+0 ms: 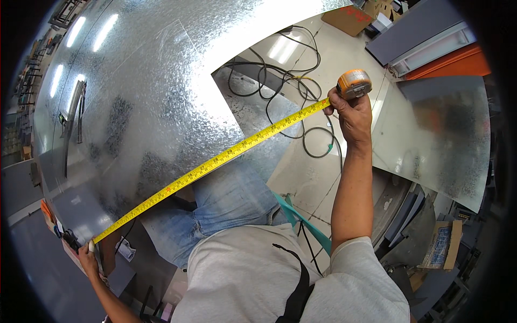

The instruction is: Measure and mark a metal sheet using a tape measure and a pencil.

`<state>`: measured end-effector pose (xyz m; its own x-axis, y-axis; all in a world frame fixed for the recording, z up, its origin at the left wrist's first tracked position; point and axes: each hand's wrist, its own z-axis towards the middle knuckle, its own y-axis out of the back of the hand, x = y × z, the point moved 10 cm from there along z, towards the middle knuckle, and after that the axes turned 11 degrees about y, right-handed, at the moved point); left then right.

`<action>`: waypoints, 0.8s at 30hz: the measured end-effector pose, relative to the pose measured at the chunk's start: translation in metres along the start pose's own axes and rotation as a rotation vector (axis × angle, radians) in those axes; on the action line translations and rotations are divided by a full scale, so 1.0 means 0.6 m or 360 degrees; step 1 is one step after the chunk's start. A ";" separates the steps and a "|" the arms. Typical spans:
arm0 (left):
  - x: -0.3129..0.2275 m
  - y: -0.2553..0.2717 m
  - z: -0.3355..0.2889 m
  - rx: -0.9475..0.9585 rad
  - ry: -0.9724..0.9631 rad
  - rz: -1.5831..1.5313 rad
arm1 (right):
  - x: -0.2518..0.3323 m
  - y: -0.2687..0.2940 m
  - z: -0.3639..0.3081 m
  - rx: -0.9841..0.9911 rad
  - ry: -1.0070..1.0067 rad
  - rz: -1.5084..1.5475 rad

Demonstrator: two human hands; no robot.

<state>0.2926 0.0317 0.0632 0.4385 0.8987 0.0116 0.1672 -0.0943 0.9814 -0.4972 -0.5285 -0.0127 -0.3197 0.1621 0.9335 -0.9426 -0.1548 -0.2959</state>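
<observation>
A large galvanized metal sheet (161, 116) with a notched right corner lies in front of me. Along its near edge runs a yellow tape measure blade (218, 160), pulled out long and slanting up to the right. My right hand (353, 119) grips the orange and grey tape measure case (354, 84) beyond the sheet's right corner, over the floor. At the sheet's near left corner, my left hand (88, 261) is closed on the blade's far end. Its fingertips are small in view, and the tape's hook is hidden.
Dark cables (264, 67) loop over the tiled floor to the right of the sheet. Another metal sheet (436, 134) stands at the right, near an orange panel (452, 63). Thin dark strips (74, 126) lie on the large sheet. A cardboard box (347, 20) sits at the back.
</observation>
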 end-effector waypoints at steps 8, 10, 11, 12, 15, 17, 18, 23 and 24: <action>-0.011 0.003 -0.007 0.0024 -0.0002 0.0082 | -0.001 0.001 0.000 0.0005 0.0003 0.0000; -0.010 0.003 -0.007 0.0020 0.0008 0.0063 | 0.000 0.001 0.000 0.0006 0.0000 -0.0011; -0.009 0.002 -0.006 0.0020 0.0022 0.0048 | 0.001 0.001 0.000 0.0007 -0.0002 -0.0006; -0.008 0.002 -0.006 0.0021 0.0036 0.0033 | 0.001 0.000 0.000 0.0009 0.0001 -0.0010; -0.008 0.000 -0.006 0.0039 0.0048 0.0084 | 0.003 -0.002 0.000 0.0017 0.0005 -0.0008; -0.012 0.003 -0.008 0.0024 0.0021 0.0102 | 0.004 -0.003 0.000 0.0020 0.0005 -0.0007; -0.011 0.003 -0.009 0.0027 0.0036 0.0086 | 0.004 -0.003 0.000 0.0018 0.0006 -0.0009; -0.012 0.002 -0.008 0.0036 0.0013 0.0143 | 0.004 -0.003 0.000 0.0023 0.0018 -0.0006; -0.012 0.003 -0.007 0.0026 -0.0010 0.0105 | 0.004 -0.002 0.001 0.0023 0.0015 -0.0016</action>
<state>0.2858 0.0270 0.0655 0.4548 0.8875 0.0748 0.1519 -0.1601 0.9753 -0.4967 -0.5283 -0.0101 -0.3113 0.1726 0.9345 -0.9442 -0.1675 -0.2836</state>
